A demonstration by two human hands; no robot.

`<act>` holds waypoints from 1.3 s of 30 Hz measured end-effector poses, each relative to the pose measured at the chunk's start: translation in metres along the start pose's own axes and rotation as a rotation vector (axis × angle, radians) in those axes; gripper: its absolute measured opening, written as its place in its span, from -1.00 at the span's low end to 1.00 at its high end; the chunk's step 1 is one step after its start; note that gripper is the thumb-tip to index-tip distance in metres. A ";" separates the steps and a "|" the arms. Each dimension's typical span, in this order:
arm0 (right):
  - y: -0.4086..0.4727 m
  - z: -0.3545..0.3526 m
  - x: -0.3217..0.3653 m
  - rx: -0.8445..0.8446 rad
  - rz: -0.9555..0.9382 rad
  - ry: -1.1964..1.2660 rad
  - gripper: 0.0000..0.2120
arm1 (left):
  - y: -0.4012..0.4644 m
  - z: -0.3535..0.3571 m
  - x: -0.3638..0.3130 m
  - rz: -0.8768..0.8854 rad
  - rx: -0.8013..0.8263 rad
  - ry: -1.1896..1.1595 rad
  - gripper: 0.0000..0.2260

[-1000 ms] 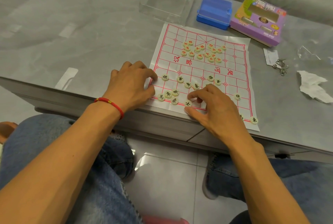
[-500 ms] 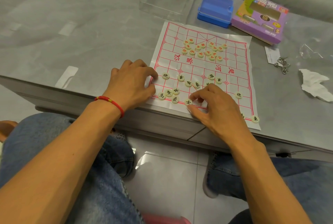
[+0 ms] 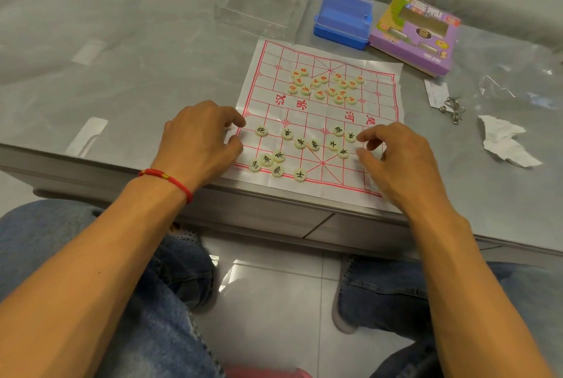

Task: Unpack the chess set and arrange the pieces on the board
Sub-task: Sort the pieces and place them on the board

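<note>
Two hands on the board (image 3: 268, 56) now. Right hand (image 3: 396, 161) has slid off the 士 (image 3: 300, 174) at the near edge toward the pieces on the right, fingers curled, holding nothing I can see. Left hand (image 3: 199, 141) stays put, pinching the board's edge. Red pieces (image 3: 324, 85) still sit clumped far side, so lots left.

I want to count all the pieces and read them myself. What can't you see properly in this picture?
- Head view: the right hand covers the near right corner of the board, so any pieces there are hidden.
- The left hand covers the board's near left edge.
- The red pieces are too small to read.
- The purple box print is blurred.
- What the blue box holds is hidden by its walls.
</note>
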State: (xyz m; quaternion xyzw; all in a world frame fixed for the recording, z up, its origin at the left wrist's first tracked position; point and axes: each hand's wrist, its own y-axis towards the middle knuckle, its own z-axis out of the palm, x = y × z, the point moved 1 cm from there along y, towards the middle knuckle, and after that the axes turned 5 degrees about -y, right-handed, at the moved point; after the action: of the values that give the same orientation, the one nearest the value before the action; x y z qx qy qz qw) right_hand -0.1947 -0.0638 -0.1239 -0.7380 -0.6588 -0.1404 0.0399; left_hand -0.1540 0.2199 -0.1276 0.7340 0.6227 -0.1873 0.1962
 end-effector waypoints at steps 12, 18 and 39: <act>0.025 0.016 0.029 0.111 -0.103 -0.164 -0.67 | 0.002 0.007 -0.007 0.042 -0.132 0.022 -0.75; 0.016 0.002 0.031 0.095 -0.159 -0.054 -0.74 | -0.006 0.012 -0.023 0.233 -0.071 -0.057 -0.76; -0.048 -0.003 -0.006 0.190 -0.270 -0.064 -0.70 | -0.015 0.028 -0.040 0.282 -0.020 -0.099 -0.75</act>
State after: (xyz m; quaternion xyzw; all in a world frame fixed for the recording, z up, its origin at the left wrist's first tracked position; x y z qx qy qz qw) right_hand -0.2433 -0.0636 -0.1288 -0.6396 -0.7634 -0.0580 0.0691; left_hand -0.1757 0.1738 -0.1315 0.8019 0.5049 -0.1877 0.2583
